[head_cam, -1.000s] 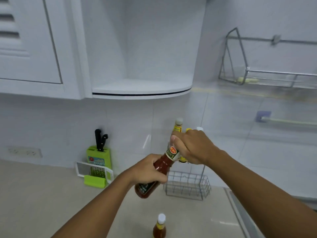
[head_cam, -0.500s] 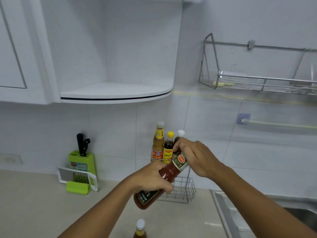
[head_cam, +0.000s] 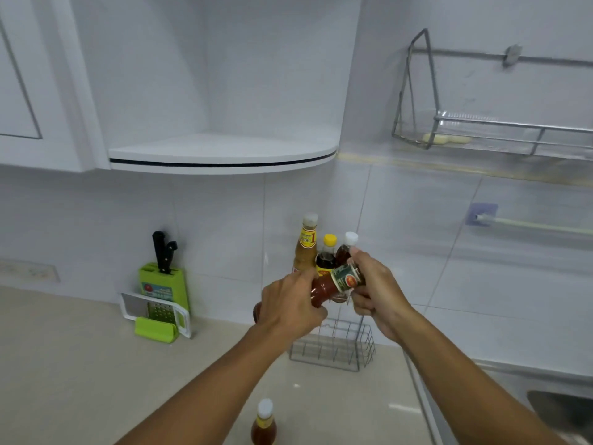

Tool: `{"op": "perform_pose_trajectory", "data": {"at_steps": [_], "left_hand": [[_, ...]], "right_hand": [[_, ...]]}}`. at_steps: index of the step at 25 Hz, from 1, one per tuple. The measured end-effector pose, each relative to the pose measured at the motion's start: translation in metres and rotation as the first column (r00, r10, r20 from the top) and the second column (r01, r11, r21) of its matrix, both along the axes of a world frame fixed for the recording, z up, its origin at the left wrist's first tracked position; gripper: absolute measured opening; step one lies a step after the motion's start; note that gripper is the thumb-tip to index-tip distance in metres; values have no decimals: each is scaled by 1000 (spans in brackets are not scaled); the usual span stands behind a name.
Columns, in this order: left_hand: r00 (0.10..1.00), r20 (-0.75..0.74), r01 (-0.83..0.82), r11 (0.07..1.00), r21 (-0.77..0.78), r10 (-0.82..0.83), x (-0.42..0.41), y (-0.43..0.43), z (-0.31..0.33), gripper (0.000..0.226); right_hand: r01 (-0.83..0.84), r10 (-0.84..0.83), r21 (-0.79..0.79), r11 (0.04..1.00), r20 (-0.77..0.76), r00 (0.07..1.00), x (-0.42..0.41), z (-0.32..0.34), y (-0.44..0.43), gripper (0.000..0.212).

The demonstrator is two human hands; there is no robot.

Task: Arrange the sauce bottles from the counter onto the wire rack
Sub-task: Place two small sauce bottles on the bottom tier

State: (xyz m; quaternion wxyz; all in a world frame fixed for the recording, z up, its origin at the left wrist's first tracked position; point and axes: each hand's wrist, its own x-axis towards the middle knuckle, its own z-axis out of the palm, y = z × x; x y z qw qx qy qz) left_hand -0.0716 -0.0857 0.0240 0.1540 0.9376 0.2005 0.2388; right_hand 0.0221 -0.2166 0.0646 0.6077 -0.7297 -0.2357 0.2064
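A red sauce bottle (head_cam: pixel 327 287) lies tilted in front of me, neck up to the right. My left hand (head_cam: pixel 288 308) grips its lower body and my right hand (head_cam: pixel 373 289) closes around its neck and cap end. Just behind stands a small two-tier wire rack (head_cam: pixel 333 348) against the tiled wall. Its upper tier holds three bottles: a tall amber one with a grey cap (head_cam: pixel 306 248), a dark one with a yellow cap (head_cam: pixel 326 256) and a dark red one with a white cap (head_cam: pixel 345 250). Another white-capped sauce bottle (head_cam: pixel 263 423) stands on the counter near me.
A green knife block (head_cam: pixel 163 284) with a grater (head_cam: pixel 154 311) leaning on it stands at the back left of the beige counter (head_cam: pixel 80 364). A rounded white corner shelf (head_cam: pixel 224 152) hangs overhead. A wall-mounted steel rack (head_cam: pixel 494 133) and a sink edge (head_cam: pixel 558 403) are on the right.
The red bottle has been raised and tipped closer to level, now right in front of the rack's upper tier. My view has shifted slightly, bringing the rack's three bottles fully into sight.
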Motion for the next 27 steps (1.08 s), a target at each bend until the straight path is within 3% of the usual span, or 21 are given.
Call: {"op": "perform_pose_trajectory", "data": {"at_steps": [2, 5, 7, 9, 12, 14, 17, 20, 25, 27], "left_hand": [[998, -24, 57, 964, -261, -66, 4, 9, -10, 60], [973, 20, 209, 836, -507, -231, 12, 23, -42, 70], [959, -23, 226, 810, -541, -283, 18, 42, -69, 79], [952, -147, 144, 819, -556, -268, 23, 65, -95, 84], [904, -378, -76, 798, -598, -198, 35, 101, -141, 67], [871, -451, -152, 764, -627, -197, 44, 116, -167, 61], [851, -484, -220, 699, -681, -203, 61, 124, -193, 64], [845, -494, -263, 643, -719, -207, 81, 124, -212, 72], [853, -481, -295, 575, -763, -201, 97, 117, -229, 38], [872, -446, -281, 538, -795, -203, 106, 122, -246, 42]], "right_hand": [[-119, 125, 84, 989, -74, 989, -1, -15, 3, 34], [-96, 98, 28, 995, -59, 993, 7, -40, 13, 29], [-59, 60, -34, 998, 24, 998, 16, -67, 22, 30], [-1, 22, -105, 994, 200, 979, 22, -100, 31, 34], [47, -3, -135, 990, 311, 950, 29, -146, 47, 41], [63, -4, -169, 984, 327, 945, 40, -170, 57, 47], [86, 5, -228, 970, 373, 928, 54, -195, 72, 52], [59, 22, -266, 962, 293, 956, 73, -216, 91, 47], [29, 49, -296, 955, 253, 966, 94, -234, 117, 32], [10, 75, -312, 950, 261, 962, 101, -238, 129, 28]]}}
